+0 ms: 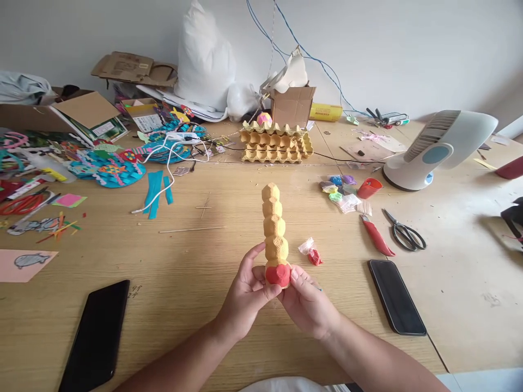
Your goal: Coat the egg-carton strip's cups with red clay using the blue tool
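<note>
Yellow moulded pulp, formed as a narrow egg-carton strip of five rounded cups (274,226), points away from the person, its near end held between both hands above the wooden counter (183,283). A flattened lump of soft red modelling clay (278,275) covers that nearest cup, which is probably why both hands gather there and leave the other four cups free. The left hand (245,288) closes round the near cup's left side, thumb along the lower edge and index finger raised beside the next cup. The right hand (308,302) pinches the opposite side, its thumb at the clay's edge, seemingly to steady cup and clay together. Fingertips underneath are hidden, so how they brace the strip is hard to say.

Just beyond the right hand lies a small clear plastic bag with red clay (310,251), perhaps put there for easy reach. Farther out past that hand sit assorted coloured clay packets (341,190) next to a red plastic cup (370,188). To the right hand's right, black-handled metal scissors (405,231) and a red-handled cutter (376,235) lie apart from the strip, likely to leave the space around the hands unobstructed.
</note>
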The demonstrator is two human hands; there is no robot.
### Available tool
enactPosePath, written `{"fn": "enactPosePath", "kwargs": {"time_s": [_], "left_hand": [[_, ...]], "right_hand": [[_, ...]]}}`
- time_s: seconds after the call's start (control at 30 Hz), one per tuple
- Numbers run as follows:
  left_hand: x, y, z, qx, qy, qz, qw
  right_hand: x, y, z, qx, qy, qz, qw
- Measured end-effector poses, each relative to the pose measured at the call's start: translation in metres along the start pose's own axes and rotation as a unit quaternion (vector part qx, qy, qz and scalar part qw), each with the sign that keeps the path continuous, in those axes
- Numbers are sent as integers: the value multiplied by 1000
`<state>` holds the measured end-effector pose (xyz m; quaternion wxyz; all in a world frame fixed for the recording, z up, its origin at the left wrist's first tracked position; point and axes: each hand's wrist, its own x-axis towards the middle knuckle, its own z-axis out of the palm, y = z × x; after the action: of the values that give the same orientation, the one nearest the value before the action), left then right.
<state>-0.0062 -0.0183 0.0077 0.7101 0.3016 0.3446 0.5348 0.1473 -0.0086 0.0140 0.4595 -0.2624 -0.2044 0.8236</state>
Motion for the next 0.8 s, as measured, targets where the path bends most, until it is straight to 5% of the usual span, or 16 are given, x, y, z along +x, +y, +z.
{"fn": "enactPosePath", "kwargs": {"time_s": [0.27,0.8], "left_hand": [[3,9,3,-123,5,-51,991],[14,13,-4,-146,12,-116,982]], "right_hand": [[-2,4,-4,17,9,-5,1000],[1,-2,-4,27,71,32,997]]}}
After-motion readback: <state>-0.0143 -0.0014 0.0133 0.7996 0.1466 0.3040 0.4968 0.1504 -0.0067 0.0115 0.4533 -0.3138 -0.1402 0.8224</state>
